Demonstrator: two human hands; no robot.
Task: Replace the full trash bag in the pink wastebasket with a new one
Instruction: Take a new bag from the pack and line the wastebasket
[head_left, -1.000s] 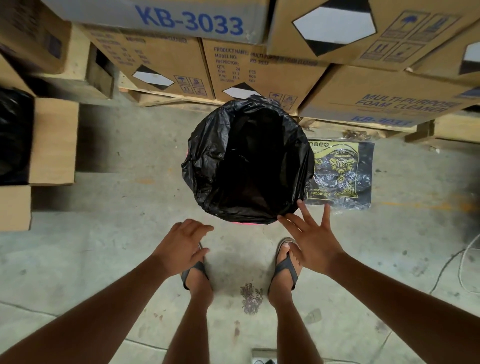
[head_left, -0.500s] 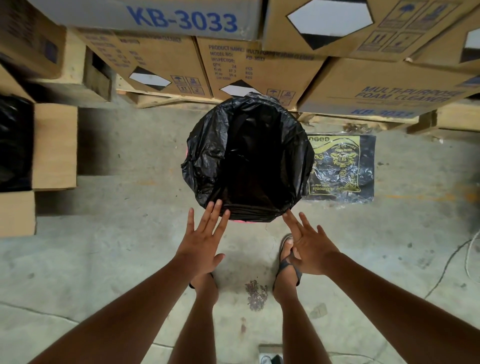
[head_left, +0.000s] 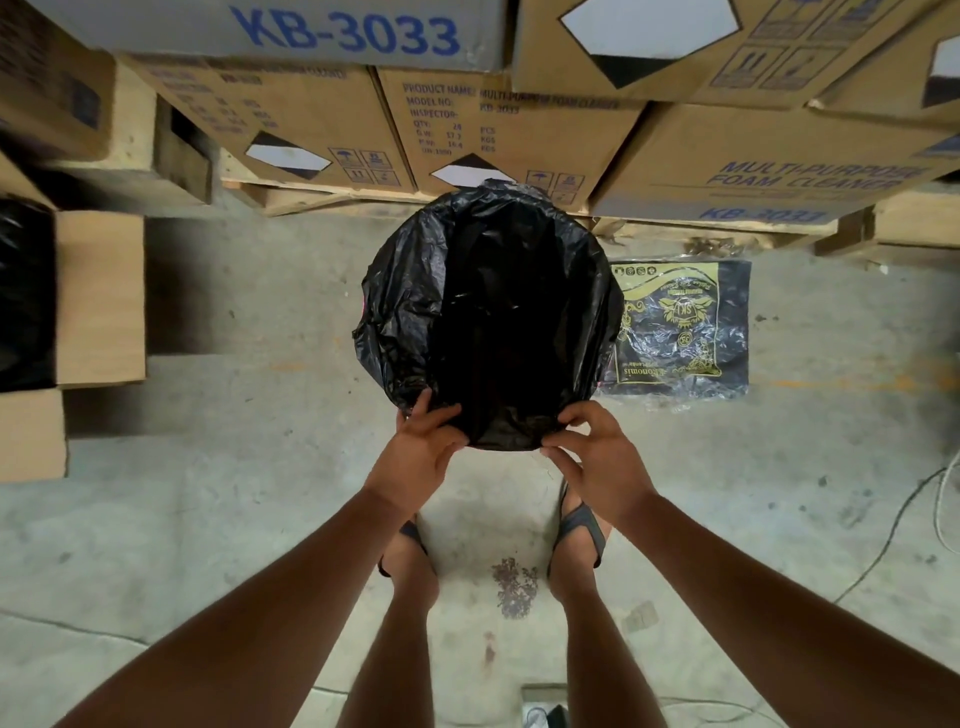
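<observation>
A black trash bag (head_left: 488, 312) lines the pink wastebasket (head_left: 365, 306) on the concrete floor ahead of my feet. The bag folds over the rim and hides nearly all of the basket; only a pink sliver shows at its left side. My left hand (head_left: 421, 449) grips the bag's near edge at the lower left of the rim. My right hand (head_left: 597, 457) pinches the same near edge at the lower right. A flat pack of black trash bags with yellow print (head_left: 680, 327) lies on the floor just right of the basket.
Stacked cardboard boxes (head_left: 519, 130) on wooden pallets stand right behind the basket. At the left edge sits an open box with a black bag (head_left: 26, 291) in it. A cable (head_left: 904, 525) runs along the floor at the right. A small dirt patch (head_left: 514, 587) lies between my feet.
Both hands moved forward from open and apart near my feet to the basket's near rim, and closed on the bag's edge.
</observation>
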